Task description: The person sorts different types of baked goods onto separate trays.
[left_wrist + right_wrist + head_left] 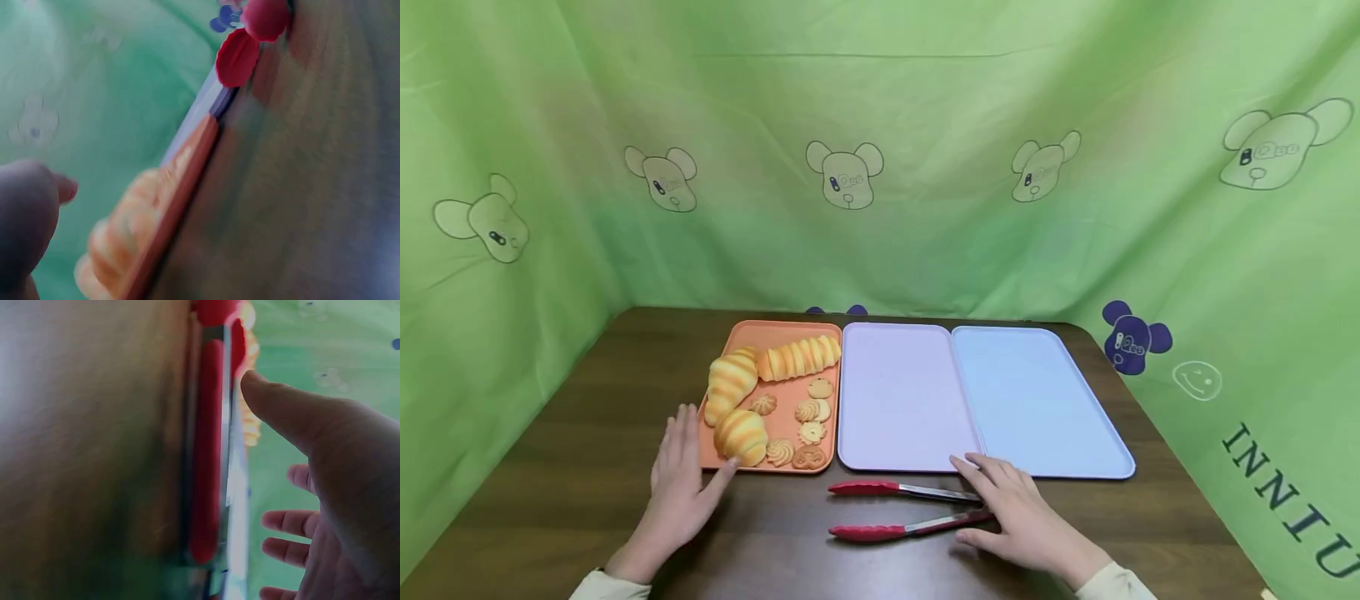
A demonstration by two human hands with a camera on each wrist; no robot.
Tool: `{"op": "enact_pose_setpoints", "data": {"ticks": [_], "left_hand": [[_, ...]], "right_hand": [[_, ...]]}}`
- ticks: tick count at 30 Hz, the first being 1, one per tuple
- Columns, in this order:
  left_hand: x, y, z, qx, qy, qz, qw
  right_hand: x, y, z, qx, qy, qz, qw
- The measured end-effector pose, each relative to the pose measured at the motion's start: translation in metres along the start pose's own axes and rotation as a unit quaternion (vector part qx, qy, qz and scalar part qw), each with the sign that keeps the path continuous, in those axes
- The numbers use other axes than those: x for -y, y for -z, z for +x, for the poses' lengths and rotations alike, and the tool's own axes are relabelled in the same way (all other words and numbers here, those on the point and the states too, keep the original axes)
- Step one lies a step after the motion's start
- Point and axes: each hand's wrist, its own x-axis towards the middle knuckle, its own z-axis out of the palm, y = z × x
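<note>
My left hand (679,483), fingers extended, is at the near left corner of an orange tray (775,335). On that tray lie a long striped bread roll (800,357), a croissant-like roll (731,385), a round striped bun (741,437) and several cookies (812,432). Over the joined end of a pair of tongs (940,524) hovers my right hand (1018,518). Its spread fingers and thumb stand apart from the tongs' red handle inlay (207,450) in the right wrist view. The tongs lie spread on the table, red tips (237,57) pointing left.
A lilac tray (898,396) adjoins the orange one, and a light blue tray (1037,400) sits to its right. All three stand on a dark wooden table (760,542). A green printed curtain (925,242) encloses the back and sides.
</note>
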Motion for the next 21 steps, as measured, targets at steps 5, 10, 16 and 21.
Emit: {"op": "enact_pose_setpoints", "data": {"ticks": [5,10,16,21], "left_hand": [[0.020,0.002,-0.002,-0.003,0.068,-0.128,0.9895],[0.036,-0.001,0.001,0.000,0.112,-0.240,0.9644],[0.044,-0.004,0.001,0.000,0.121,-0.245,0.9620],[0.044,-0.005,0.002,-0.026,0.114,-0.232,0.9655]], "right_hand": [[-0.009,-0.006,-0.010,0.021,0.004,0.021,1.000],[-0.014,-0.013,-0.012,0.012,0.022,0.010,1.000],[-0.012,-0.015,-0.007,0.023,0.024,-0.001,0.999],[-0.008,-0.018,0.001,0.019,0.028,-0.020,0.999]]}}
